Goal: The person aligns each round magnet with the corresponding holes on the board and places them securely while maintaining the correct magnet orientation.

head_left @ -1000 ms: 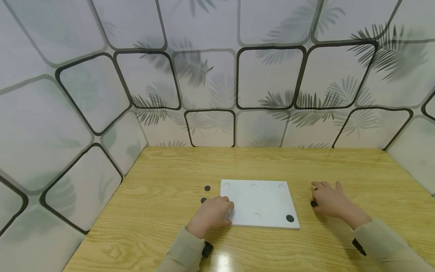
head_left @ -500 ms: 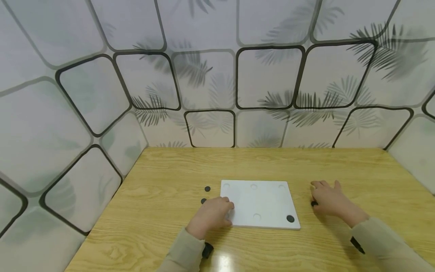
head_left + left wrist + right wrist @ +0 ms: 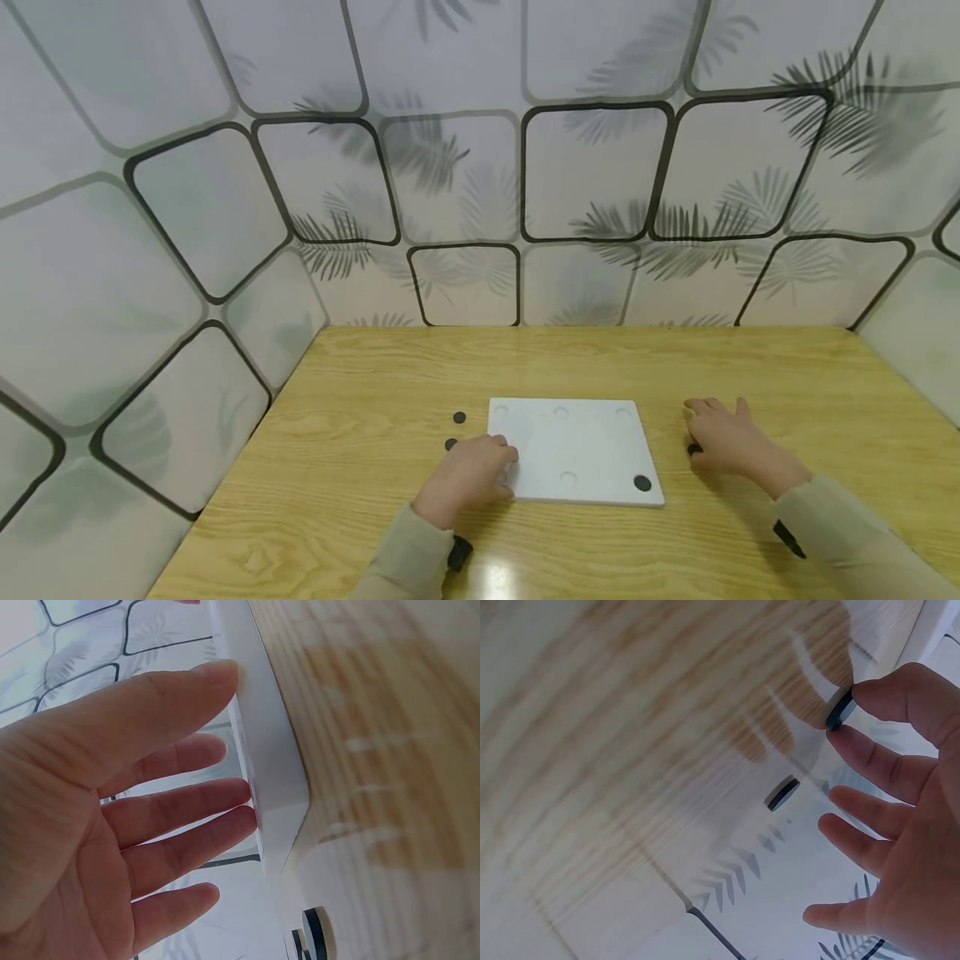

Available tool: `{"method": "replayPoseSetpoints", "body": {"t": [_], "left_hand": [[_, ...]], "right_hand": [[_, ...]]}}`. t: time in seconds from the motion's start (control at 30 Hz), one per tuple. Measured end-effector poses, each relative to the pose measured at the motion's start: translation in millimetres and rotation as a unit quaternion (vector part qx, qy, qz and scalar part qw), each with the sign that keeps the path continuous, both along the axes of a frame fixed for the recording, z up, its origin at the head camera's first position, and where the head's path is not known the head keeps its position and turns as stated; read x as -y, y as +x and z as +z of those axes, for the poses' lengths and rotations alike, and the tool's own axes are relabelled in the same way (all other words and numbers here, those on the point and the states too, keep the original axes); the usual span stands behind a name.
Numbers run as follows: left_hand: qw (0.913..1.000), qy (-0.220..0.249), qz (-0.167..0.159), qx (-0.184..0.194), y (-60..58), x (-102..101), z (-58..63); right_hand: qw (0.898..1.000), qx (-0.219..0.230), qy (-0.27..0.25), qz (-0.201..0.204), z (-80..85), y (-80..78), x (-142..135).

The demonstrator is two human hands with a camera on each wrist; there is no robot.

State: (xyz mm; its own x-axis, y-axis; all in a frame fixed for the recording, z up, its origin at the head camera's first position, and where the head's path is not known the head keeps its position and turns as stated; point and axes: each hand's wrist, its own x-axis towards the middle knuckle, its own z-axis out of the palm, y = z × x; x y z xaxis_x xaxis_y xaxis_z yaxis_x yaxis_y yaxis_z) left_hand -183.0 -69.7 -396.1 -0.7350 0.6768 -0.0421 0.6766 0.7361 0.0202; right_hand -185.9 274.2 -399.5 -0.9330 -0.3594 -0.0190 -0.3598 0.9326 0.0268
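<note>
A flat white board [image 3: 577, 450] with several shallow round recesses lies on the table, and one black disc [image 3: 642, 483] sits in its near right corner. My left hand [image 3: 468, 475] rests at the board's left end, thumb on its edge and relaxed fingertips touching its surface, as the left wrist view shows. Right of the board, my right hand [image 3: 726, 440] pinches another small black disc [image 3: 840, 710] by its edges between thumb and index finger, close to the tabletop. The other three fingers are spread. Beyond them a second loose disc [image 3: 783, 793] lies on the wood.
Two more black discs lie left of the board, one farther back [image 3: 460, 417] and one partly behind my left hand [image 3: 452, 444]. The wooden table [image 3: 360, 375] ends at a patterned cloth backdrop [image 3: 465, 183] behind and on both sides.
My right hand has shifted slightly left, and its fingers now cover more of the disc. The left hand keeps its place on the board.
</note>
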Motion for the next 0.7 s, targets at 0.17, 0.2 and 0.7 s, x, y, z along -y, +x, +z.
{"method": "replayPoseSetpoints", "body": {"t": [0.17,0.2,0.7], "left_hand": [[1.0,0.002,0.0,-0.003,0.1,-0.3,0.1],[1.0,0.002,-0.001,-0.003,0.2,-0.2,0.2],[1.0,0.006,0.0,0.0,1.8,-0.3,2.4]], "right_hand": [[1.0,-0.006,-0.012,0.006,2.1,1.5,0.3],[1.0,-0.008,-0.012,0.007,2.1,1.4,0.0],[1.0,-0.018,-0.018,0.009,-0.5,-6.4,-1.2]]}}
